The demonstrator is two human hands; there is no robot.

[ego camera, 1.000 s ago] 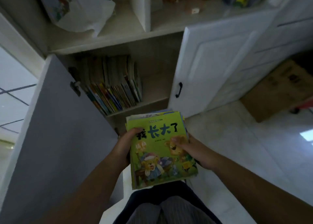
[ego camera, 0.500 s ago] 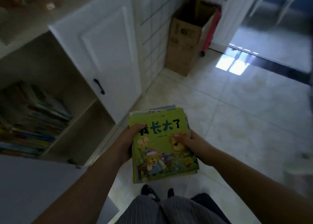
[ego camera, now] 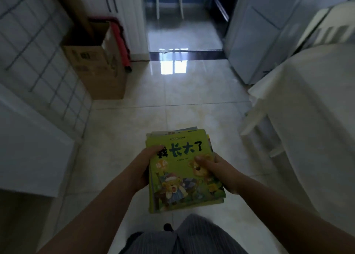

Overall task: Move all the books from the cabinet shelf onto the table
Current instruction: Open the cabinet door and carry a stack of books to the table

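While carried flat at waist height, books (ego camera: pixel 182 169) sit clamped between left hand (ego camera: pixel 147 167) and right hand (ego camera: pixel 221 170), thumbs pressed on top, steadying the loose stack; table (ego camera: pixel 315 104) to the right.

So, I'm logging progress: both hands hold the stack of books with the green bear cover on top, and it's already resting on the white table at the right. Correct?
Not quite. In the head view the stack of books is not on the table; the left hand and right hand hold it above the floor. The rest is right.
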